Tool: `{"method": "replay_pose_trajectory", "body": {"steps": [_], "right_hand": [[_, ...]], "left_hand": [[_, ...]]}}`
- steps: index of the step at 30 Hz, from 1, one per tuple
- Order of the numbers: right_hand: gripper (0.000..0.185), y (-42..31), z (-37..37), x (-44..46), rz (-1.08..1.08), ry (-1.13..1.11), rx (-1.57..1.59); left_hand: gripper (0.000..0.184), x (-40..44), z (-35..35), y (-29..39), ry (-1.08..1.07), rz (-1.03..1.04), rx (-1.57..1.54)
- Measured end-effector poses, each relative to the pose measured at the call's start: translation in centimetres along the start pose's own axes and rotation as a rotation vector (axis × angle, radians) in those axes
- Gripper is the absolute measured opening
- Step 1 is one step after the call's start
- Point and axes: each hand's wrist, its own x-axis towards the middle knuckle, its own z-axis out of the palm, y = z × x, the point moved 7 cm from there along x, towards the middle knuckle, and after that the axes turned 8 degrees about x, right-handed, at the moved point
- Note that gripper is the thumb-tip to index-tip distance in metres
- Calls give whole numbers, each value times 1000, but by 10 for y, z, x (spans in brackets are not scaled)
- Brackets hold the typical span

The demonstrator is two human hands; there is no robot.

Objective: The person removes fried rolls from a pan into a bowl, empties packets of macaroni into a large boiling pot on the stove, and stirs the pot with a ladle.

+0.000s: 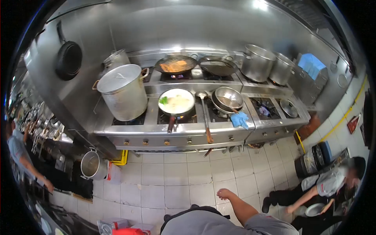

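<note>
My right hand (224, 194) hangs above the tiled floor in front of my body, away from the stove. Its fingers are loosely curled and a little apart, with nothing seen in them. My left hand is out of view. Ahead, a pan of white sauce (177, 102) with a green piece in it stands on a front burner, its handle toward me. Right of it lie a long-handled ladle (202, 102) and a strainer (229, 97) resting in a pan. Behind, orange food fries in oil in a wok (174, 65).
A large lidded pot (122, 92) stands on the stove's left. Tall pots (257, 62) are at the back right; a blue cloth (239, 120) lies on the front edge. A pot (93, 165) sits on the floor. One co-worker (329, 182) is right, another (25, 152) left.
</note>
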Motion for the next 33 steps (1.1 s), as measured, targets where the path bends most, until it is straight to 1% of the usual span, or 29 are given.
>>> {"method": "replay_pose_trajectory", "body": {"steps": [1, 3, 4, 6, 7, 9, 10, 11, 12, 14, 15, 16, 18, 19, 20, 22, 23, 25, 26, 28, 29, 30, 32, 33], "right_hand": [[29, 1, 4, -1, 12, 5, 22], [30, -12, 1, -5, -60, 105, 139], [30, -14, 6, -9, -52, 121, 154], [33, -21, 20, -13, -51, 54, 198], [33, -21, 24, -16, -47, 63, 205], [36, -15, 41, -19, -27, -13, 73], [36, -12, 44, -22, -19, -9, 80], [36, -7, 43, -21, -6, 14, 54], [36, -3, 44, -21, 7, 41, 38], [37, 4, 45, -26, 37, 96, 146], [37, 9, 43, -31, 61, 139, 224], [37, 10, 43, -36, 65, 155, 236], [37, 7, 53, -49, 57, 196, 310], [37, 7, 60, -54, 57, 200, 317], [36, 9, 65, -58, 34, 228, 368], [35, 11, 81, -60, 2, 245, 407], [34, 16, 90, -61, 14, 275, 473], [32, 24, 117, -62, 27, 292, 549], [31, 28, 130, -64, 25, 284, 556], [31, 36, 160, -69, 35, 290, 560], [31, 47, 176, -68, 63, 267, 590], [32, 48, 191, -70, 95, 241, 622], [31, 47, 217, -87, 134, 256, 650], [31, 54, 233, -98, 174, 278, 684]], "left_hand": [[40, 2, -3, 7, -5, 4, -7], [40, 9, -9, 23, -18, 15, -26], [41, 12, -14, 30, -25, 17, -44], [42, 19, -32, 43, -38, 10, -114], [42, 23, -41, 46, -51, -15, -185], [43, 16, -57, 63, -128, -46, -406], [49, 41, -60, 70, -305, 125, -403], [51, 31, -66, 97, -438, 190, -694], [51, 24, -73, 117, -447, 196, -673], [52, 5, -86, 161, -549, 355, -909], [42, 1, -87, 170, -456, 296, -812], [42, 3, -84, 175, -469, 304, -799], [36, 18, -77, 174, -371, 461, 127], [35, 61, -64, 152, -351, 711, 307], [35, 61, -72, 149, -350, 713, 308], [44, 56, -83, 138, -429, 699, 585], [44, 43, -99, 143, -419, 689, 574], [52, 22, -126, 127, -538, 300, 458], [52, 22, -131, 117, -531, 294, 441], [50, 31, -142, 92, -553, 163, 450], [50, 69, -134, 62, -588, 170, 476], [50, 83, -142, 57, -582, 170, 468], [52, 87, -141, 17, -767, -25, 583], [49, 96, -144, 7, -753, 12, 666]]}}
